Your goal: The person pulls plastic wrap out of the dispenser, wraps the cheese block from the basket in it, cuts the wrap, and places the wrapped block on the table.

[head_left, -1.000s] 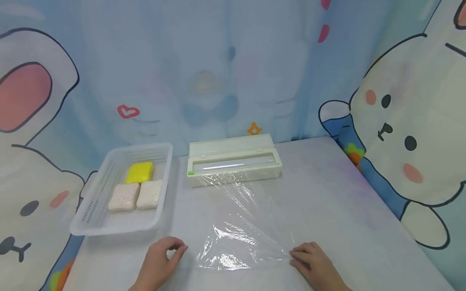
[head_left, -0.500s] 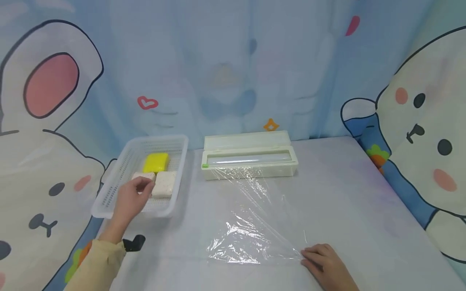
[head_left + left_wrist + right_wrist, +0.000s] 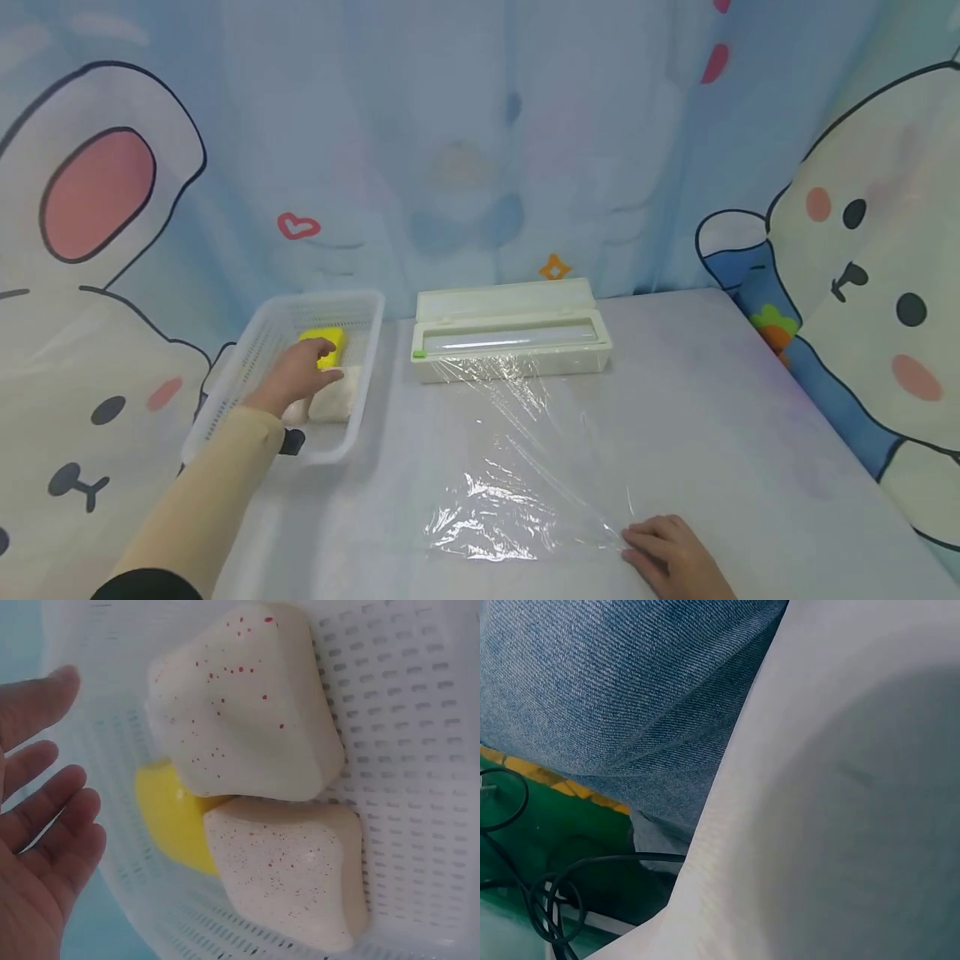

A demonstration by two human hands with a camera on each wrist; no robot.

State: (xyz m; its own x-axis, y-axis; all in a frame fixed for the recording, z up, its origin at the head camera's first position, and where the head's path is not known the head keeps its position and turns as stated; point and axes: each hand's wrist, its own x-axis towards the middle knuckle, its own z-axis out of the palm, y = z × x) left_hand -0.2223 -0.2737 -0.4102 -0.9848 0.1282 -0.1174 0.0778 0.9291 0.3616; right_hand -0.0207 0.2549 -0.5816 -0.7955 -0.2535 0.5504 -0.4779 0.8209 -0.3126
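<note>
My left hand [image 3: 296, 371] reaches over the white slotted basket [image 3: 365, 375], fingers and thumb spread apart around nothing. In the head view it partly covers a yellow block [image 3: 330, 336] and two pale ones. The left wrist view shows a rounded pale block with red specks [image 3: 232, 705], another with brown specks [image 3: 289, 877], and the yellow one behind them. With fingertips and thumb, my right hand [image 3: 671, 554] pinches the near right corner of a sheet of cling film [image 3: 495, 517]. That sheet runs out from a cream dispenser box [image 3: 517, 367] with its lid up.
A white cloth covers the table [image 3: 720, 417], and a cartoon-print curtain [image 3: 465, 125] hangs behind and at both sides. In the right wrist view, a denim-covered leg [image 3: 630, 690] is beside the table edge, with black cables [image 3: 536, 900] below.
My left hand has left the table beside the film, moved forward and left over the basket, then further toward the yellow block with its fingers spreading. My right hand stays at the film's corner.
</note>
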